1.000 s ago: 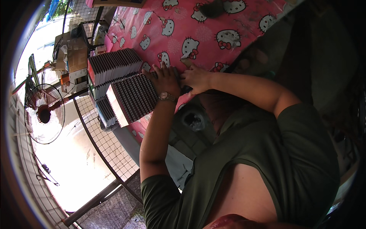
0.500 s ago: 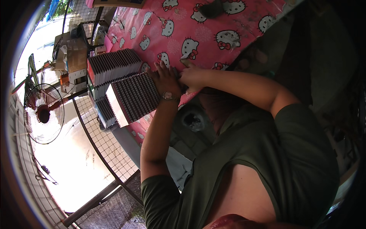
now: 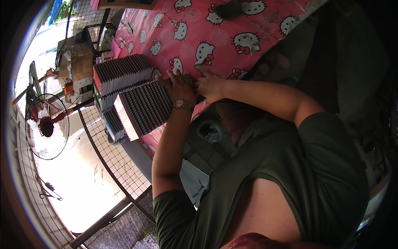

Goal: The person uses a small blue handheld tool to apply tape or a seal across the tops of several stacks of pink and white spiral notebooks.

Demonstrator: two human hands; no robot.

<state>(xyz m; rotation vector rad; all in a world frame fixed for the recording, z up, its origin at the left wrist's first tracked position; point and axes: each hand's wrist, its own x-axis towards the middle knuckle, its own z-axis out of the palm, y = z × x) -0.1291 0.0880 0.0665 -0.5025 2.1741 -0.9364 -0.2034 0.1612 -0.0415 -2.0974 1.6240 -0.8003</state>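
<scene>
A row of spiral-bound notebooks point(image 3: 145, 106) stands on the pink patterned tablecloth, dark coil spines facing up and a pale cover at its left end. Across the spines near the right end lies my left hand point(image 3: 181, 88), open with fingers spread and a watch on its wrist. My right hand point(image 3: 211, 86) is closed at that end, beside the left hand. Its fingers are bent and partly hidden, so what they hold cannot be made out. Behind and left of the row are more stacked notebooks point(image 3: 122, 71), their dark bound edges showing.
The pink tablecloth point(image 3: 222, 37) covers the table, with a dark object point(image 3: 228, 10) at its far side. A cardboard box point(image 3: 126, 4) sits at the far left edge. Left of the table are a standing fan point(image 3: 46, 126), more boxes point(image 3: 81, 62) and a wire mesh panel point(image 3: 110, 143).
The view has shifted slightly. Both hands stay at the right end of the notebook row; my right hand's fingers look slightly more bent.
</scene>
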